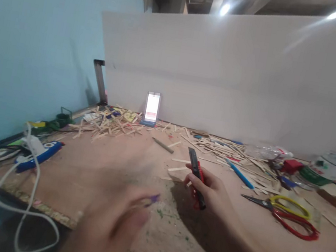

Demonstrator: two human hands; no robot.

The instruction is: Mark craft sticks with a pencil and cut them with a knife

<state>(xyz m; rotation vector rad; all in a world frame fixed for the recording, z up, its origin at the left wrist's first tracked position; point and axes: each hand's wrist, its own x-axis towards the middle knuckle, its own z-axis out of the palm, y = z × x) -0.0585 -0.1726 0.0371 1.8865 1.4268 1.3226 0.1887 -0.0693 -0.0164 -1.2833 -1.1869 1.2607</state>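
My right hand (209,186) is closed around a box cutter (196,174) with a black and red body, held above the wooden tabletop (83,172). Its dark blade end points up and away from me. Blurred by motion, my left hand (116,220) is nearer to me at the table's front edge. Between its pinched fingertips shows a small purple piece (153,198), too smeared to name. Thin wooden sticks (178,169) lie just beyond my right hand, and a pencil-like stick (163,145) rests farther back.
Scissors (285,214) with yellow and red handles and a blue pen (240,174) lie at right. Wooden-stick piles (113,125) spread along the back, near a lit phone (151,108). A blue device (38,157) with a white cable (29,210) sits at left. A clear bottle (267,151) lies back right.
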